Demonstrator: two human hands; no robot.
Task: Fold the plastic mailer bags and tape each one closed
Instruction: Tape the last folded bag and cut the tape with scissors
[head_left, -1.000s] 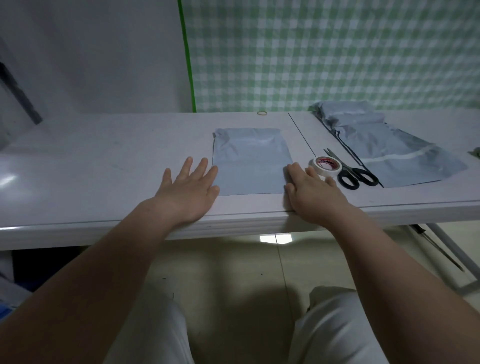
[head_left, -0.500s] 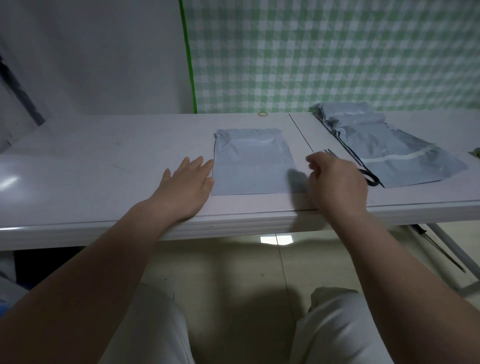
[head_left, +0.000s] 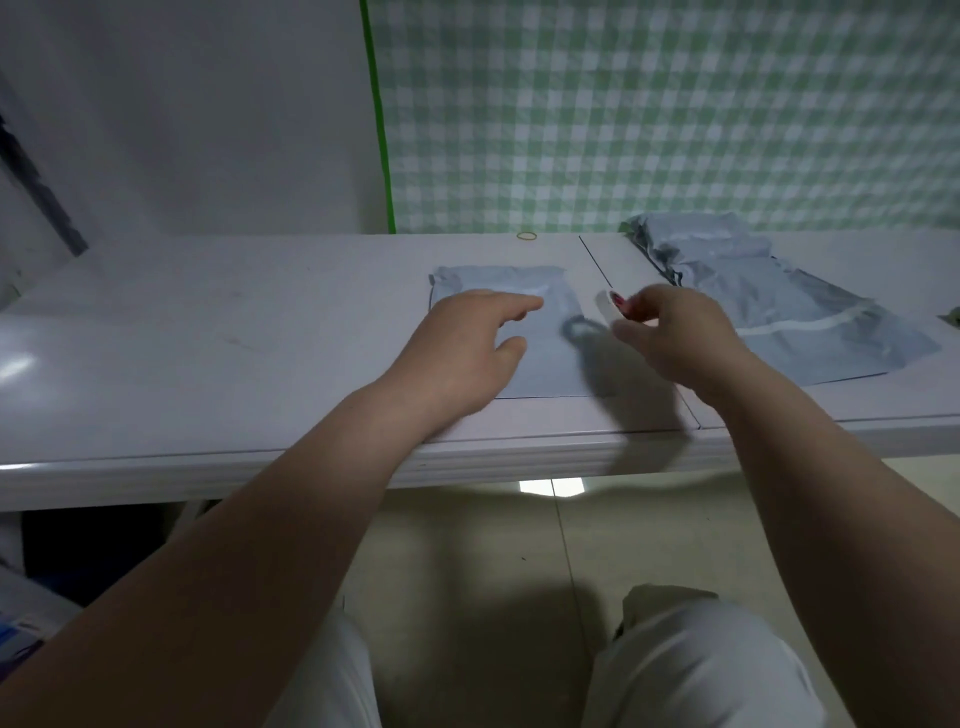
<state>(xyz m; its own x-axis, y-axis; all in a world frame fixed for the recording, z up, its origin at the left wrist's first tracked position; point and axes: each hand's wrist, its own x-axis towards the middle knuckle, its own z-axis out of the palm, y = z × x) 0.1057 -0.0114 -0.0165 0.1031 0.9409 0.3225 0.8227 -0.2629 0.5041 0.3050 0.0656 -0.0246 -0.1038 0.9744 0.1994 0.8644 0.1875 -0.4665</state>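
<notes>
Over white table (head_left: 260, 338) by checked wall (head_left: 675, 114), right fingers (head_left: 649, 304) pinch tape (head_left: 605, 304), left fingers (head_left: 514, 310) loose.

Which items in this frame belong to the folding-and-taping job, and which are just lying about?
Job: folded mailer bag under the left hand; tape roll held by the right hand; pile of mailer bags.
Lying about: rubber band, back of table.

The light is dim, cool and bluish. A pale glare patch lies on the worktop (head_left: 156, 332) at the far left, and a small bright patch on the floor (head_left: 467, 530) under its edge. The right hand (head_left: 670, 338) and the tape roll (head_left: 607, 305) it pinches are motion-blurred; their dark shadow falls leftward and toward the person. Wide-angle distortion bows the worktop's front edge.
</notes>
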